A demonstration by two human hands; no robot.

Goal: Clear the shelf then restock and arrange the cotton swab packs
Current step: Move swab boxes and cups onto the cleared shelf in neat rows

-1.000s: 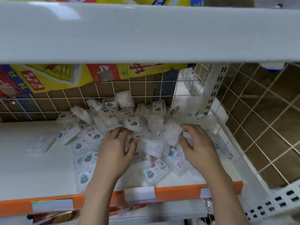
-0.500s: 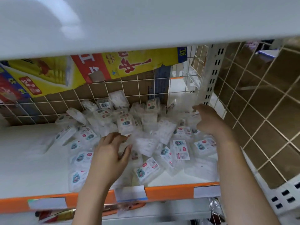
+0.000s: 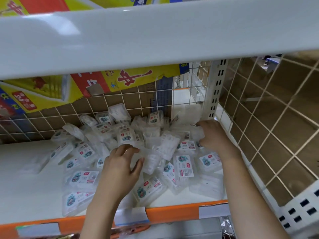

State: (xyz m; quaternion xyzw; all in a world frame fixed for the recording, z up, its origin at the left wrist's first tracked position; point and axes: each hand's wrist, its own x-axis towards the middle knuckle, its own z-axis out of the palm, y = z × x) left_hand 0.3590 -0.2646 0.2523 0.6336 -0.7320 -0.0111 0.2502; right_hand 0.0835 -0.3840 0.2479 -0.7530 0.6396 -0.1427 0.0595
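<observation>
Several clear plastic cotton swab packs point(image 3: 184, 165) with white, red and teal labels lie in a loose heap on the white shelf point(image 3: 25, 192), piled toward the right and back. My left hand point(image 3: 120, 167) rests on the middle of the heap, fingers curled round a clear pack point(image 3: 151, 161). My right hand point(image 3: 213, 135) reaches to the back right corner and its curled fingers hold packs there by the upright post. Packs under both hands are hidden.
A white shelf board point(image 3: 155, 31) hangs low overhead. A wire grid back point(image 3: 43, 121) with yellow and red cartons behind it closes the rear; a perforated post point(image 3: 215, 94) and wire side panel point(image 3: 276, 135) close the right. An orange price rail point(image 3: 172, 213) runs along the front edge.
My right hand moved from the front of the heap back to the right rear corner. My left hand shifted slightly right and took hold of a pack.
</observation>
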